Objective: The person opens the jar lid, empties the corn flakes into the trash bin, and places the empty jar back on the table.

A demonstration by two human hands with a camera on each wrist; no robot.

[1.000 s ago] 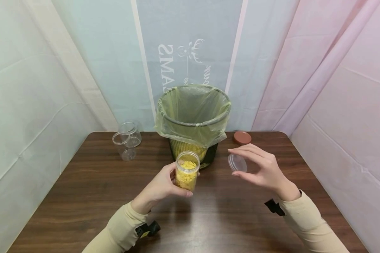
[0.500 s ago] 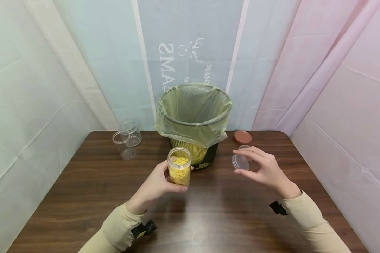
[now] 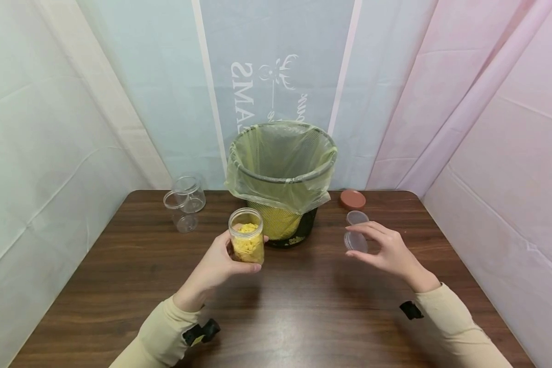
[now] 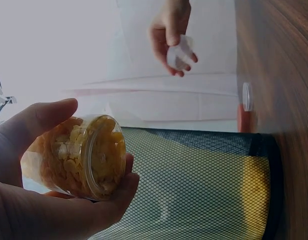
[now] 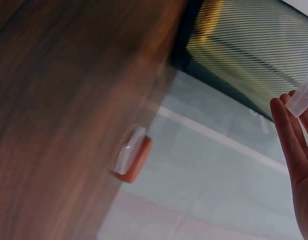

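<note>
My left hand [image 3: 213,263] grips a clear jar [image 3: 247,245] of yellow flakes or pieces, its uncovered mouth tilted a little toward me. In the left wrist view the thumb and fingers wrap round the jar [image 4: 76,157]. To the right, my right hand [image 3: 388,250] pinches a clear round lid [image 3: 356,242] by its edge between thumb and fingers, held up above the table. The right wrist view catches only part of this lid [image 5: 301,97] at its right edge. Both hands are in front of a mesh bin [image 3: 280,225].
A pale green bag [image 3: 282,191] lines the bin at the table's back. Two transparent jars without lids, a front one [image 3: 185,223] and a rear one [image 3: 194,202], stand at the back left. Back right lie a reddish-brown lid [image 3: 352,200] and another clear lid [image 3: 357,217].
My left hand has shifted left and slightly back with the jar. My right hand has moved a little right with its lid, uncovering the second clear lid behind it.
</note>
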